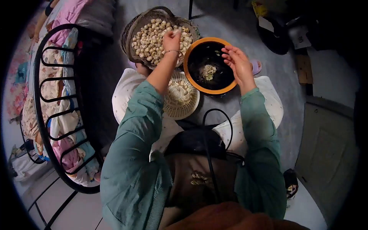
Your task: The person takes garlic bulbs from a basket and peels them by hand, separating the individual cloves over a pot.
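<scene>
- Left hand (171, 41): reaches over the basket (127, 38), fingers curled down among the bulbs (151, 40); its grip is bent inward, but whether it has closed on a bulb I cannot tell, the fingertips being partly hidden; a thin bracelet (173, 51) circles the wrist.
- Right hand (238, 65): over the right side of the bowl (211, 91); its grip is open and appears to hold nothing, the fingers loosely bent and pointing left.
- Bulbs: small, round and pale, like garlic; they cover most of the inside of the dark woven basket, which stands on the grey floor (285, 130) ahead of the person, to the left.
- Bowl: just right of the basket; black inside with an orange rim; a small heap of pale scraps (208, 72) lies at its bottom.
- Colander (177, 112): cream, with a pierced wall; nearer the person than the basket, between the knees; a few pale pieces (182, 96) lie in it.
- Around: a black bed frame (38, 76) with patterned bedding (57, 82) to the left; a black cable (206, 143) loops before the person's lap.
</scene>
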{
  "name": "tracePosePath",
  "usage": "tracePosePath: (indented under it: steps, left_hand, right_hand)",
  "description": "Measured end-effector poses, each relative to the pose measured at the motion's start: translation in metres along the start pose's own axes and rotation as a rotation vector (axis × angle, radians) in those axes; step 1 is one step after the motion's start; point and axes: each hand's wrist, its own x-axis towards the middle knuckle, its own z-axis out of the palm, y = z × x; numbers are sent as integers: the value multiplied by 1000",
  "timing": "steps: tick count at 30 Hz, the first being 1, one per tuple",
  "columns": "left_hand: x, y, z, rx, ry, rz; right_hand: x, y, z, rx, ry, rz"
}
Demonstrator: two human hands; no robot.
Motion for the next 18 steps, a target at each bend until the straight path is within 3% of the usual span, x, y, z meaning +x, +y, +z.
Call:
tracePosePath:
  steps: [2,4,6,8,11,13,18]
  left_hand:
    - [-11,9,13,-202,-226,114]
    - [-52,31,8,-157,-482,170]
    - [-99,63,-10,-265,-681,57]
    - [-114,57,-14,-269,-780,96]
    - [-120,57,-22,-307,-848,92]
    - [-118,56,-23,-299,-846,107]
    - [-114,51,-18,-384,-852,126]
  right_hand:
    - [0,3,4,-71,-1,0]
    - [1,9,4,-87,-15,-11]
    - [-5,10,12,-265,-74,-6]
    - [-7,17,18,-285,-122,-66]
    - [-4,29,17,-258,-253,-106]
    - [-8,29,19,-443,-252,-272]
    - [-6,23,21,-401,-208,-214]
